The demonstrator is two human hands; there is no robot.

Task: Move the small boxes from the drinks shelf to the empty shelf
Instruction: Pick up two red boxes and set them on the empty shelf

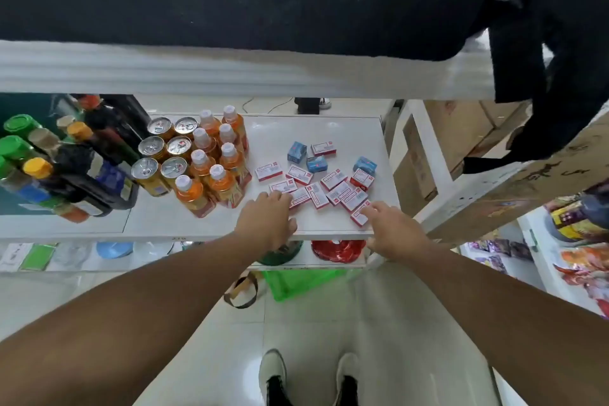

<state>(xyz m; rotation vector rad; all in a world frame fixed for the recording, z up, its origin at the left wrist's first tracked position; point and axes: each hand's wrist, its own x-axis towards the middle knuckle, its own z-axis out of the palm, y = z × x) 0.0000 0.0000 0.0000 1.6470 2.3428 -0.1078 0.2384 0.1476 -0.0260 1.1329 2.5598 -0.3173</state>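
Note:
Several small red-and-white boxes (318, 186) lie scattered on the white drinks shelf (329, 227), with three small blue boxes (316, 163) behind them. My left hand (267, 219) reaches over the shelf's front edge, its fingertips touching the nearest boxes at the left of the pile. My right hand (392, 229) reaches in from the right, its fingers touching a red-and-white box (360, 215) near the front edge. Neither hand visibly grips a box.
Orange drink bottles (214, 168) and gold cans (164, 155) stand left of the boxes, dark sauce bottles (82, 161) further left. A white shelf board (197, 69) runs overhead. A lower shelf holds red (339, 249) and green items. Snack racks (560, 241) stand right.

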